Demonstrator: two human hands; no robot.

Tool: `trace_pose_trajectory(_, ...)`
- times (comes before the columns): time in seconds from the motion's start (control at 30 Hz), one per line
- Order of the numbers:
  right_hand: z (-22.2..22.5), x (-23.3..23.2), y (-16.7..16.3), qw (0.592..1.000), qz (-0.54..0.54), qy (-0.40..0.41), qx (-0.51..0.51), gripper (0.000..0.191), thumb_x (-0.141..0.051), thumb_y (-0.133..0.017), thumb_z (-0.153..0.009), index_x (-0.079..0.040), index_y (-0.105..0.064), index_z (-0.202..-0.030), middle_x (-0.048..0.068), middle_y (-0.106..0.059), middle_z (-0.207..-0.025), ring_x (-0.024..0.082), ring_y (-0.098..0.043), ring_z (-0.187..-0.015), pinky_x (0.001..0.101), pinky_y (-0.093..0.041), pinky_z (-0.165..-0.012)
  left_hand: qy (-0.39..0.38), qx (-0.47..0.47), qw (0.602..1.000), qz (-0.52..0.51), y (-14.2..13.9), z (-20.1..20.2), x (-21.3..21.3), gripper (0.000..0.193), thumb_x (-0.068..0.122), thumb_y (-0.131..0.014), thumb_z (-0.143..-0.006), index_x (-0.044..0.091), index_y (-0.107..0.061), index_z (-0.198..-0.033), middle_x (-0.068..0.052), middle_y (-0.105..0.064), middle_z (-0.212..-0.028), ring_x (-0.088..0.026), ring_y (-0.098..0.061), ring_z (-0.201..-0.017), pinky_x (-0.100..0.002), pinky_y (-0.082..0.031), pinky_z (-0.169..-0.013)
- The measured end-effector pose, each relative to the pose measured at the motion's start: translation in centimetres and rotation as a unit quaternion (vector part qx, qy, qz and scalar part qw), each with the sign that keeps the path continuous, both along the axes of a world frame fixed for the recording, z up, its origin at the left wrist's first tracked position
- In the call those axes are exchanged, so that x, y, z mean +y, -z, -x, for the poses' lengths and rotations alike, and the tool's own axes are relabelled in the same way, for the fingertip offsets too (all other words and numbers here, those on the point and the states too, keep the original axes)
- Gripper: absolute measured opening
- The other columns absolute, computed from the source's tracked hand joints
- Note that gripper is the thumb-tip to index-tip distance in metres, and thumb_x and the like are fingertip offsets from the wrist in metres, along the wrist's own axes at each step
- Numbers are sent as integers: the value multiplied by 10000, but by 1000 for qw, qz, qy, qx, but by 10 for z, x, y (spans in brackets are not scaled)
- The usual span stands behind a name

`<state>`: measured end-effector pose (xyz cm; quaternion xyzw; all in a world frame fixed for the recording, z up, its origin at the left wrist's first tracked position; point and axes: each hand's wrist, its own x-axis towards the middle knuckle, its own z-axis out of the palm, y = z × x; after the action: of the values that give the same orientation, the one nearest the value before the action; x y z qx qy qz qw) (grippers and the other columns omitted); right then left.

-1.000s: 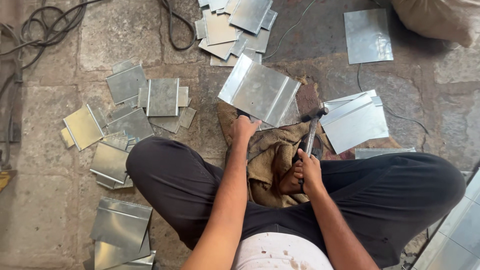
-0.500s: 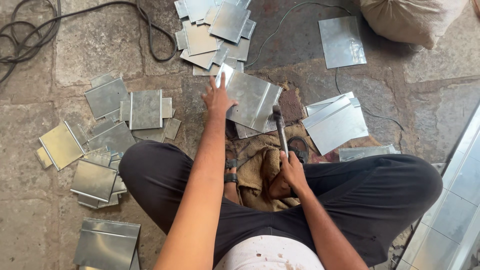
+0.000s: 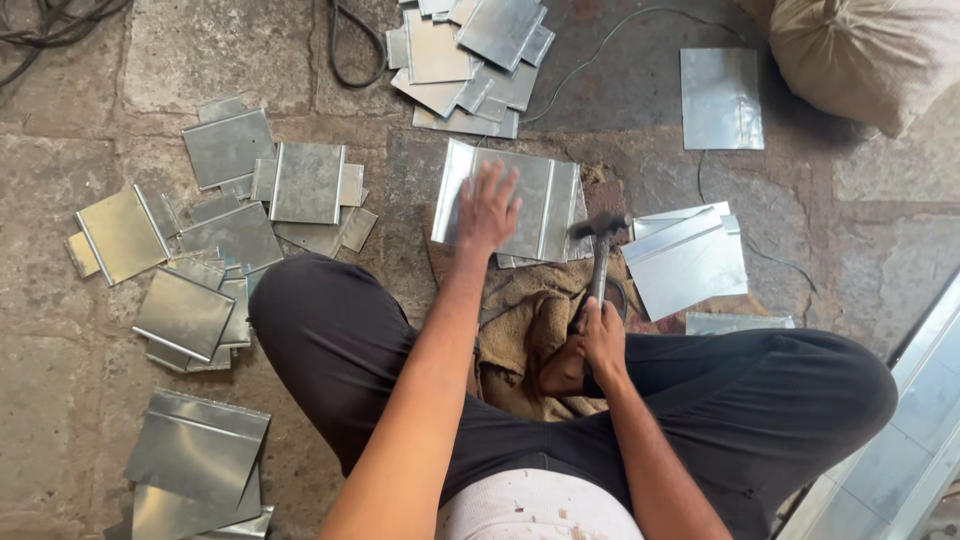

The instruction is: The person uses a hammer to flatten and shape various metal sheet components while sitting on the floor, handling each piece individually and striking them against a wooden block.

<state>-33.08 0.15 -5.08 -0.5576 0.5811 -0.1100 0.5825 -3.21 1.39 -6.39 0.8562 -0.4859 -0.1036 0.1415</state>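
Left hand (image 3: 487, 208) flat, fingers spread open, pressing folded metal sheet (image 3: 508, 203) on stone floor (image 3: 150, 60) ahead of crossed legs. Right hand (image 3: 603, 340) closed round hammer (image 3: 598, 255), head just beside sheet's right edge. Risk: glancing blow catching left fingers, or sheet sliding. Sack (image 3: 865, 55) top right, contents hidden.

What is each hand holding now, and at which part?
The right hand grips a hammer at the lower end of its handle. The left hand holds nothing; it lies flat on a metal sheet.
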Motion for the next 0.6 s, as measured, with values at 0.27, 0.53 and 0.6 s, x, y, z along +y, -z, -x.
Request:
trace_pose_trajectory(0.27, -29, 39, -64, 974, 185, -64, -115, 286, -325, -509, -1055, -49, -576, -1025, 11, -551, -673, 81, -492, -447, 248, -406, -332, -180, -31, 983, -13, 28, -10, 11, 586, 417, -331, -1062, 255, -274, -1623, -72, -187, -1705, -316, -198, -1574, -605, -122, -1258)
trace_pose_trajectory(0.53, -80, 12, -94, 745, 499, -100, -431, 460, -618, -376, -1113, -164, -412, -1183, 69, -543, -704, 136, -533, -448, 281, -456, -428, -125, 2, 989, -76, 48, -65, 30, 618, 354, -398, -1080, 201, -214, -1650, -89, -228, -1703, -349, -281, -1532, -592, -210, -1243)
trace_pose_trajectory(0.6, -95, 21, -53, 750, 505, -77, -419, 629, -642, -369, -1064, -25, -446, -1156, 52, -511, -603, 94, -385, -427, 267, -345, -375, -134, 1, 989, -61, 52, -66, 37, 606, 359, -400, -1072, 211, -219, -1632, -76, -226, -1696, -350, -277, -1525, -592, -202, -1245)
